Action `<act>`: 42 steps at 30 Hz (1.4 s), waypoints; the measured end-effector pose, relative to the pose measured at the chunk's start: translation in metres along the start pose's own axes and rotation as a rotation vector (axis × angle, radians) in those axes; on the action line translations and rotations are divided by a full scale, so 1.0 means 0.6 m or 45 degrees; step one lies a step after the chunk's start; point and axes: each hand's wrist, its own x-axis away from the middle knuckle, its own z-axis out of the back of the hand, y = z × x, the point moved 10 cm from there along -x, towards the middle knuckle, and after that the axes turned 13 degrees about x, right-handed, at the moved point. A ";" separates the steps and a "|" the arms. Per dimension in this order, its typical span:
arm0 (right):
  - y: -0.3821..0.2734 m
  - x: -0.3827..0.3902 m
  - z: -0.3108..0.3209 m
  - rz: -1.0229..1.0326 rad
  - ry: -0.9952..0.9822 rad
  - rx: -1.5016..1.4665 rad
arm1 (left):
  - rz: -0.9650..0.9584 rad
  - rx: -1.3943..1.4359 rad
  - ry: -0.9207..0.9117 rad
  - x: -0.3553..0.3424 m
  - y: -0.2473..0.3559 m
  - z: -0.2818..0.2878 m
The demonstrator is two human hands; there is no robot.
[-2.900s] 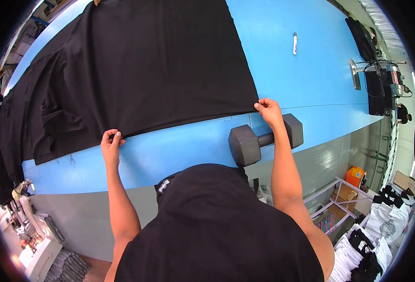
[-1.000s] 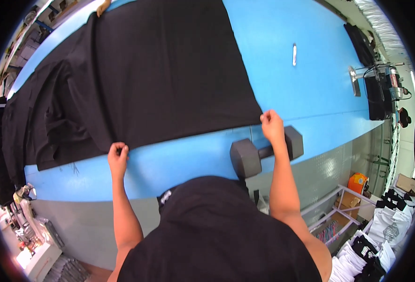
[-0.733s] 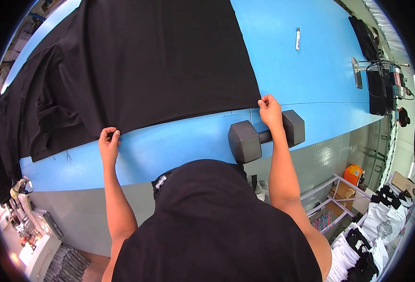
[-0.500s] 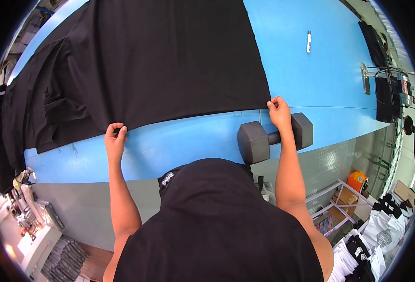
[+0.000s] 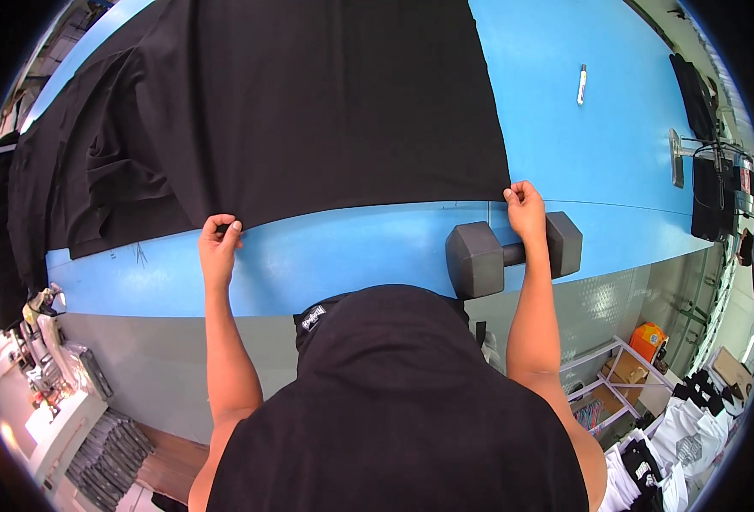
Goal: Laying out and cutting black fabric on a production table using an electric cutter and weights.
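Both hands were closed on the near hem of the black cloth (image 5: 309, 102), the left hand (image 5: 219, 243) and right hand (image 5: 526, 209) pinching it at opposite corners, with the cloth already lying mostly flat on the blue desk (image 5: 351, 256) and only rumpled folds at its left remaining, beside a grey dumbbell (image 5: 513, 256).

A wide sheet of black fabric (image 5: 309, 102) lies spread flat on the blue table, its near hem running straight between the two hands. The left hand (image 5: 219, 247) pinches the hem at its near-left corner, the right hand (image 5: 526, 209) pinches the near-right corner. Beyond the left hand the cloth bunches into folds and overlapping layers; ahead of the right hand it lies smooth.
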 end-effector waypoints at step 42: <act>-0.330 0.056 -0.088 1.462 0.026 0.654 | -0.224 -0.430 0.039 -0.032 0.017 -0.020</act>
